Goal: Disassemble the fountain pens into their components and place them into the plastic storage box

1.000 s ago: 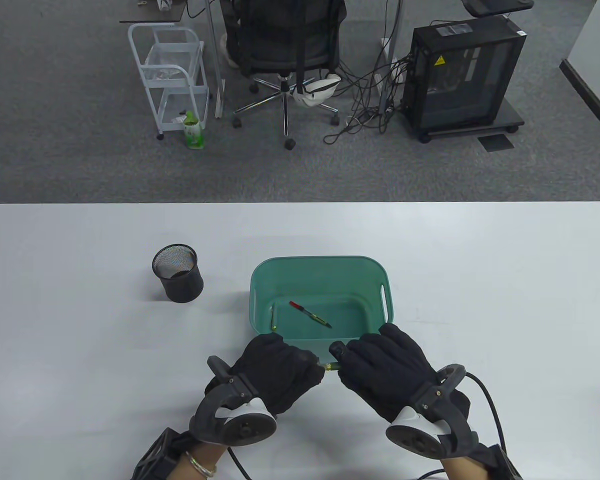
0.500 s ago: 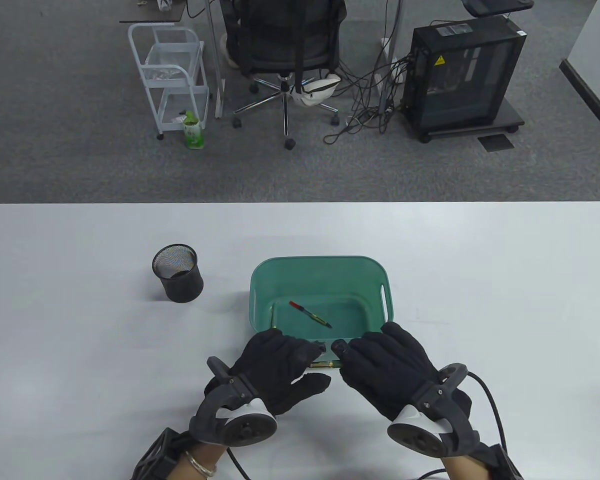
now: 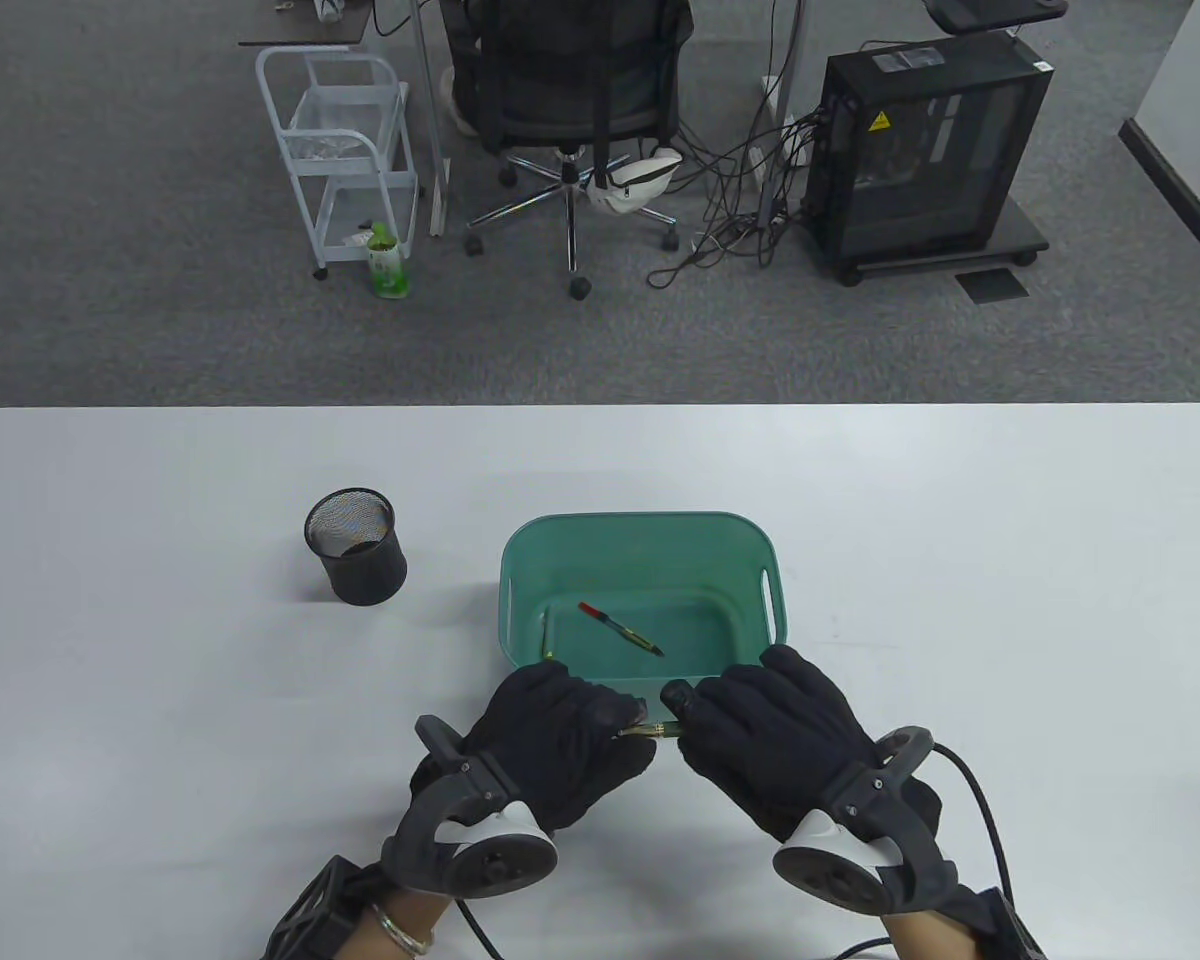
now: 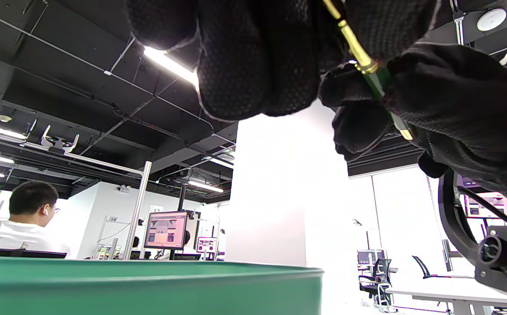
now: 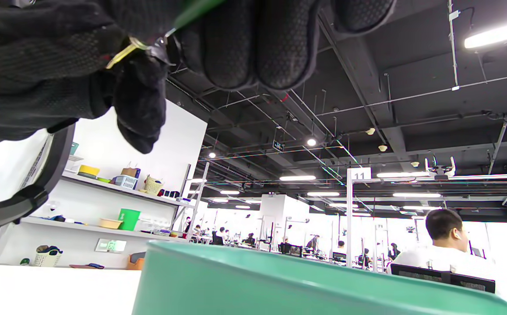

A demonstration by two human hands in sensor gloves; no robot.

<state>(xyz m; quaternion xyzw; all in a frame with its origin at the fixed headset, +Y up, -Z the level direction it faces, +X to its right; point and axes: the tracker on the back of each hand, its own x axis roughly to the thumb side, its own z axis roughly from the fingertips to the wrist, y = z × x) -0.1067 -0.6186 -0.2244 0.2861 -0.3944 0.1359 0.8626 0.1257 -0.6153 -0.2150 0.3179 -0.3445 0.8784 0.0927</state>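
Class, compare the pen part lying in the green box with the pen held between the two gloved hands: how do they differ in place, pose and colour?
The loose pen part lies untouched on the floor of the green box; the held pen is gripped by the left hand and right hand in front of the box. The loose part lies diagonally; the held pen sits nearly level. The loose part has a red end; the held pen shows green and gold. Both are slim.

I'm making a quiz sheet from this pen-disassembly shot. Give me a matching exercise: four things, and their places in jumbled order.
Things:
1. green pen
2. red-tipped refill
3. mesh cup
4. storage box

Places:
A. left part of the table, standing alone
B. lying inside the box
C. table centre, beyond both hands
D. held between the left hand and right hand

Pairs: 1-D, 2-B, 3-A, 4-C
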